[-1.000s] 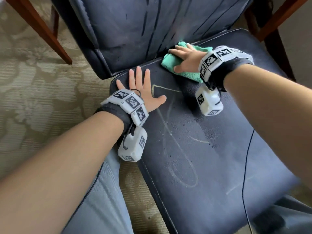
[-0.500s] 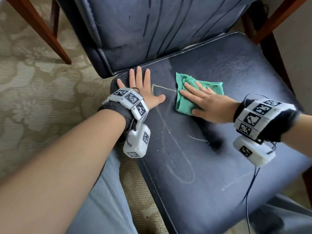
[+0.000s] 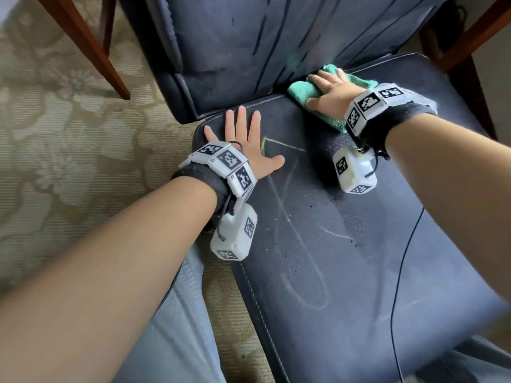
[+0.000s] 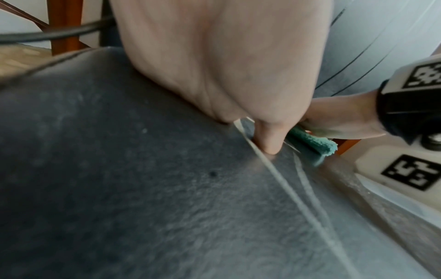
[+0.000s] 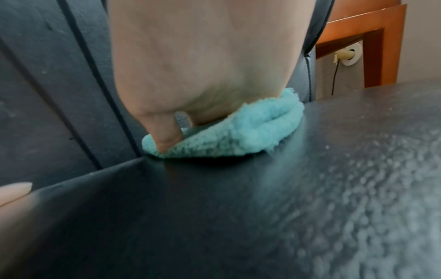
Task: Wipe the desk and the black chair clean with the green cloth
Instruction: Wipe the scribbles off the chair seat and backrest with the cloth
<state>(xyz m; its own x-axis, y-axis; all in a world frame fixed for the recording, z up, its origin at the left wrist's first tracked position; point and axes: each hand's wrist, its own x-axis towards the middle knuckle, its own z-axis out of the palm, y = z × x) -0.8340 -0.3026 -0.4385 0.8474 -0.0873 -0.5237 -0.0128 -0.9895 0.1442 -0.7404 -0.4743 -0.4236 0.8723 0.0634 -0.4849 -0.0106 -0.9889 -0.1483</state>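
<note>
Right grip point(image 3: 330, 89) lies flat with straight fingers on the one green cloth point(image 3: 304, 94), at the black chair point(image 3: 359, 244) seat's 12 o'clock edge against the backrest. Left grip point(image 3: 246, 145) — spread flat, holding nothing — rests at 10 o'clock. Two wooden legs point(image 3: 91, 48) flank the chair.

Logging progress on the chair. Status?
Right hand presses green cloth at seat's back edge. Left hand flat on seat. Chalky marks remain.
</note>
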